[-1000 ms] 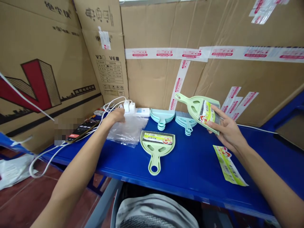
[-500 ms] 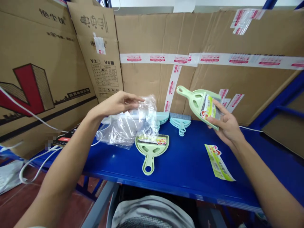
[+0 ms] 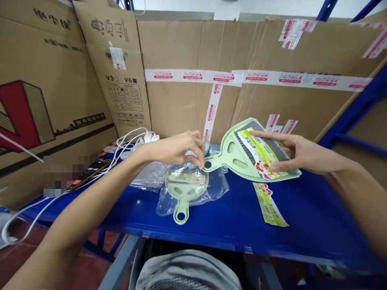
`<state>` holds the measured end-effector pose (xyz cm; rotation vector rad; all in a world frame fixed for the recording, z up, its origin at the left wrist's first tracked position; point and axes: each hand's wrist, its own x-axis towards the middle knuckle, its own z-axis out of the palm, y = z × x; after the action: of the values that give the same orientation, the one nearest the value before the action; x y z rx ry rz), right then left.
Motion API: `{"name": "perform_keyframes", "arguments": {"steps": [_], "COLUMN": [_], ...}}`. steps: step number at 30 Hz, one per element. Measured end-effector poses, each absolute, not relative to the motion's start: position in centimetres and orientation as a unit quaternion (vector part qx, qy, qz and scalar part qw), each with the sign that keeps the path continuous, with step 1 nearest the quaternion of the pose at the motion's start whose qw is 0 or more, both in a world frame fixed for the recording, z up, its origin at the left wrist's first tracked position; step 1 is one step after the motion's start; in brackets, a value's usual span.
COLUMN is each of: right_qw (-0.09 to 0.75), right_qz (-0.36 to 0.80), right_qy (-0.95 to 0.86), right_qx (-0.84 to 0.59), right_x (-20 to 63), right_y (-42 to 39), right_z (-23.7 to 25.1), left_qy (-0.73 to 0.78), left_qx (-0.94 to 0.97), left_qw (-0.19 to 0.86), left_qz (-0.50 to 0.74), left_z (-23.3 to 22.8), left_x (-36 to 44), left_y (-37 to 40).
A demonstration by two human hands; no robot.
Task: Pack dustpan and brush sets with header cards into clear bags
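Note:
My right hand (image 3: 287,153) grips the wide end of a light green dustpan (image 3: 238,155), thumb on its front. A dark-bristled brush (image 3: 272,147) and a yellow-green printed card (image 3: 258,153) lie against the pan. My left hand (image 3: 189,151) is closed in a pinch at the tip of this dustpan's handle, with a clear plastic bag (image 3: 217,187) draped below its fingers. Whether the fingertips also grip the handle is hard to tell. Beneath the bag, a second green dustpan (image 3: 181,193) lies on the blue table, its handle towards me.
Another printed card (image 3: 270,205) lies on the blue table (image 3: 223,229) at the right. More clear bags (image 3: 148,177), white cables (image 3: 121,149) and a dark box (image 3: 90,171) are on the left. Light blue pieces are mostly hidden behind my left hand. Cardboard walls (image 3: 181,48) stand behind.
My right hand has brought the dustpan lower and turned its handle to my left hand. My left hand has moved right, and the bag now drapes over the second dustpan.

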<state>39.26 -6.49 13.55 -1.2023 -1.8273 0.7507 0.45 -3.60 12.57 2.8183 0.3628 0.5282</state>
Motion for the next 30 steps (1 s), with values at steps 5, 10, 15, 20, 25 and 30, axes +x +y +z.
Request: {"name": "perform_keyframes", "arguments": {"steps": [5, 10, 15, 20, 25, 30], "right_qw": [0.365, 0.255, 0.246, 0.318, 0.409, 0.495], "right_qz": [0.362, 0.454, 0.504, 0.528, 0.514, 0.453], "right_qy": [-0.723, -0.749, -0.757, -0.714, -0.683, -0.672], "right_qx": [-0.462, -0.410, -0.336, -0.334, -0.320, -0.313], "right_x": [36.1, 32.8, 31.0, 28.9, 27.1, 27.5], "right_y": [-5.0, -3.3, -2.7, -3.5, -3.9, -3.4], "right_z": [14.7, 12.9, 8.6, 4.4, 2.2, 1.7], "left_qy": [0.123, 0.122, 0.139, 0.135, 0.192, 0.379], "left_qx": [0.971, 0.961, 0.948, 0.958, 0.942, 0.735], "left_qw": [0.026, 0.072, 0.074, 0.085, 0.036, 0.029], "left_qz": [0.202, 0.236, 0.275, 0.239, 0.272, 0.561], "left_z": [12.4, 10.9, 9.1, 8.7, 11.3, 12.6], "left_x": [1.7, 2.3, 1.7, 2.0, 1.3, -3.9], "left_y": [-2.6, -2.4, -1.8, -1.4, -2.0, -0.8]}}
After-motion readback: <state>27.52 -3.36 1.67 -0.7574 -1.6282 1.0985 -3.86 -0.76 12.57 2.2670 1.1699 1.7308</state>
